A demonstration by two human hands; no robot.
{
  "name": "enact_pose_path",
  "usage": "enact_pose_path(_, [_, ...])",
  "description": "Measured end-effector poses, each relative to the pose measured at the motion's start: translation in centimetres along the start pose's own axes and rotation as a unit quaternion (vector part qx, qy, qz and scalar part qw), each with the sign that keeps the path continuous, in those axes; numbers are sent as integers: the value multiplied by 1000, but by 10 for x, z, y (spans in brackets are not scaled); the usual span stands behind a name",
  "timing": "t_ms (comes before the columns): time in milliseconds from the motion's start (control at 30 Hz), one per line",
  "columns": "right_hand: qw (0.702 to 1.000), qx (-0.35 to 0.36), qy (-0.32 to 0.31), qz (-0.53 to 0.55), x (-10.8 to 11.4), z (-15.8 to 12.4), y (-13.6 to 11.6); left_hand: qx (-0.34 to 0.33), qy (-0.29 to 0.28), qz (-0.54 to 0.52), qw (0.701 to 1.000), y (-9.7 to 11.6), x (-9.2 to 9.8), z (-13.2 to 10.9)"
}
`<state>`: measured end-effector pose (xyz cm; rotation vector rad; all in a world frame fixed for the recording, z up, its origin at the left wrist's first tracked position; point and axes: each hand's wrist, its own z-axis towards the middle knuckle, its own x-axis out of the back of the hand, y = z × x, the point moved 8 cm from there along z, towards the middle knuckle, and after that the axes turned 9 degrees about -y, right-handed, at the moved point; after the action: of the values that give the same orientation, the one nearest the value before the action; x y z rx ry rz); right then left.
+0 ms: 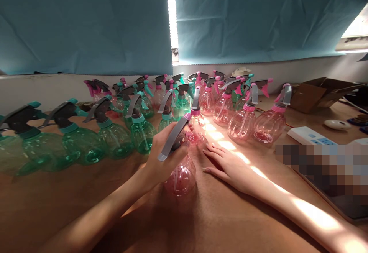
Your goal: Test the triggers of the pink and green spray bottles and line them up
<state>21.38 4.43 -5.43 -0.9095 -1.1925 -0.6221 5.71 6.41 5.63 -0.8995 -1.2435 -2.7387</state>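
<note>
My left hand [165,151] is wrapped round the neck of a pink spray bottle [181,178] with a grey and pink trigger head. The bottle's base is at or just over the table [230,222]; I cannot tell which. To its right, my right hand [222,163] lies low over the tabletop with fingers stretched out and nothing in them. Just beyond the hands stands another pink spray bottle [196,130]. Left of my left hand is a green spray bottle [143,134], upright with a grey and teal head.
More green bottles [86,143] line the left, and several pink bottles [241,122] stand at the right. An open cardboard box [310,96], a white power strip [312,136] and a white computer mouse [337,124] lie farther right. Blue curtains [86,23] hang behind.
</note>
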Motion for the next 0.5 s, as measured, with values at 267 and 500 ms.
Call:
enact_pose_path(267, [1000, 1, 17, 7, 1, -2, 0, 7, -5, 22, 1000, 3, 1, 1])
enact_pose_path(500, [1000, 2, 27, -8, 0, -2, 0, -38, -23, 37, 998, 11, 0, 6])
